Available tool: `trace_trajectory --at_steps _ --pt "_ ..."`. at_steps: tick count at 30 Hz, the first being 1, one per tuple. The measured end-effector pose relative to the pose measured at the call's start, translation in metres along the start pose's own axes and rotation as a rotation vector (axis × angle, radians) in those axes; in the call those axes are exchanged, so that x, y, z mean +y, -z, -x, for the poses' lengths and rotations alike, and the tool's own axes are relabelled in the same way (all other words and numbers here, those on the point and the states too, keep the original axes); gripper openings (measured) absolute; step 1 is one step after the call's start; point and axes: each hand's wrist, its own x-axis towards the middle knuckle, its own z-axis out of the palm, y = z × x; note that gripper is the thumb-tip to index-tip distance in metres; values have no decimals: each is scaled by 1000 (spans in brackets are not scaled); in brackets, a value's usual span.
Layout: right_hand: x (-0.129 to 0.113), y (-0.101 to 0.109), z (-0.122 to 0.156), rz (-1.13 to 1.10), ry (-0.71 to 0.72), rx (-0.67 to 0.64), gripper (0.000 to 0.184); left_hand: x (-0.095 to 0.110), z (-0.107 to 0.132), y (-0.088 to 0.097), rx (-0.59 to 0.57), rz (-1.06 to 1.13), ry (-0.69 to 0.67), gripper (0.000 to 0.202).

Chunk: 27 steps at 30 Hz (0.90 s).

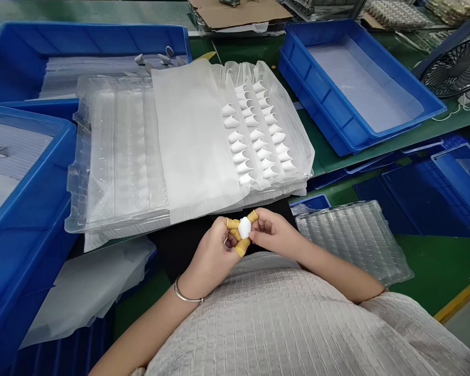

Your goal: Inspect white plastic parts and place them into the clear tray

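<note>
Both my hands meet close to my body, over a dark surface. My left hand (215, 245) and my right hand (272, 232) pinch one small white plastic part (244, 227) between fingertips that wear yellow finger cots. A silver bangle (186, 295) circles my left wrist. Just beyond the hands lies a clear blister tray (117, 156) with a translucent sheet (191, 141) over its middle. Rows of the same white parts (258, 138) fill the tray's right side.
Blue bins stand at the left (27, 219), the back left (19, 57) and the back right (360, 83), lined with white sheets. A stack of clear cell trays (356, 240) lies at my right. A black fan (454, 65) sits far right. Loose film (86, 284) hangs lower left.
</note>
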Motion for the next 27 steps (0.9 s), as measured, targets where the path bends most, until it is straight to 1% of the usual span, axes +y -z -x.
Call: trace_trajectory --at_steps 3,8,14,16,20,24,27 --pt "1 0 -1 80 4 22 16 2 0 1 7 -74 -26 19" --pt "2 0 -3 3 -5 -21 12 4 1 2 16 -104 -38 18" --pt "6 0 -4 38 4 0 15 5 0 2 45 -125 -65 17" --pt "8 1 -5 -15 -15 -19 13 5 0 2 32 -80 -57 16" --pt "9 4 -7 -196 -78 -46 13 4 1 2 -15 7 -43 16" --pt "12 5 -9 -333 -99 -58 13 3 2 1 -77 138 -59 21" --pt "13 4 -10 -377 -101 -75 13 2 2 1 -54 161 -58 22"
